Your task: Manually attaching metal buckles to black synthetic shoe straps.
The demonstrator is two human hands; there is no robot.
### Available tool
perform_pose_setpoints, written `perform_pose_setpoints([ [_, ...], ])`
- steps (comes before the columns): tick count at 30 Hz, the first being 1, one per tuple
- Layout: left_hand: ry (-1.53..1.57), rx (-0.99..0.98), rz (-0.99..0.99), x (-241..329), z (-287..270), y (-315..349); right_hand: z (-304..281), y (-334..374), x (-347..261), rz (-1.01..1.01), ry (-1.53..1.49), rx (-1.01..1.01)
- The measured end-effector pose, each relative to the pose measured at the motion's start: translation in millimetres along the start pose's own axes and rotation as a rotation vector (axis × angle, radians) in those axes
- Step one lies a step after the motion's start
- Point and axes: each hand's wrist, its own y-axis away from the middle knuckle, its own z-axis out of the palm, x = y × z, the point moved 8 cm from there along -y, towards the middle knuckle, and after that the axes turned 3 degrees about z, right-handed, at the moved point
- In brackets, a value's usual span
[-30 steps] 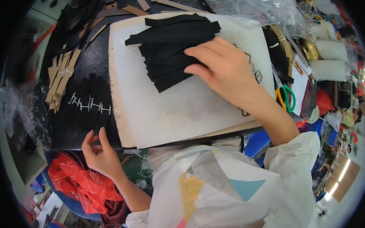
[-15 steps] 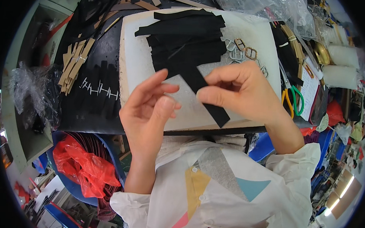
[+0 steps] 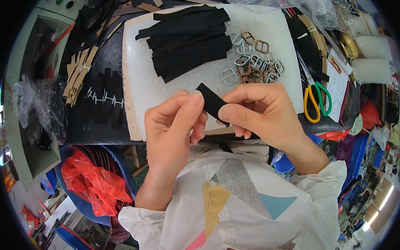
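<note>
Between my two hands, above the near edge of the white board point(image 3: 137, 85), is a black fabric strip point(image 3: 213, 103). My left hand point(image 3: 176, 119) pinches its upper left end between thumb and fingers. My right hand point(image 3: 262, 111) is closed on the strip's right side, with the thumb on top. The strip looks shorter than its full length, maybe folded; its underside is hidden. Beyond my hands lies a pile of black fabric strips point(image 3: 185, 43). To its right, silver and bronze metal slide buckles point(image 3: 255, 61) lie loosely heaped.
Scissors point(image 3: 314, 96) with yellow and green handles lie at the board's right edge, beside a written paper sheet point(image 3: 337, 92). Bundled tan strips point(image 3: 80, 74) lie on the left of the black table. A blue bin point(image 3: 69, 158) with a red plastic bag point(image 3: 94, 183) stands below it.
My left hand has moved right and taken hold of the strip, which was in my right hand alone. The strip has come nearer, off the pile. The buckles are less covered by my right hand.
</note>
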Motion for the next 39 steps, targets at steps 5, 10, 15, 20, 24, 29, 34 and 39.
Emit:
perform_pose_setpoints([
  [5, -0.049, -0.044, -0.054, -6.3, -4.3, 3.9, -6.0, 6.9, -2.6, -0.129, -0.116, 0.003],
  [10, 0.012, -0.033, -0.089, -24.6, 4.7, 7.3, -3.1, 19.9, -9.9, -0.555, -0.105, -0.290],
  [15, -0.123, -0.070, 0.000, -20.2, 0.0, 5.1, -10.1, 26.2, 6.3, -0.514, 0.130, -0.102],
  [20, -0.394, -0.114, 0.104, -20.2, 11.5, 12.3, -25.3, 33.1, 30.0, -0.224, 0.203, 0.144],
  [24, -0.842, -0.099, 0.441, -10.1, 20.8, -16.9, -54.7, 44.8, 31.6, -0.286, 0.177, 0.357],
  [29, -1.335, -0.145, 0.779, -9.3, 54.6, -36.5, -65.7, 46.4, 29.9, -0.383, 0.268, 0.432],
  [34, -1.306, -0.168, 0.800, -13.6, 56.8, -36.0, -65.0, 48.2, 18.8, -0.469, 0.471, 0.506],
  [39, -1.320, -0.277, 0.706, -14.2, 54.8, -13.7, -67.8, 49.5, 16.3, -0.536, 0.474, 0.538],
])
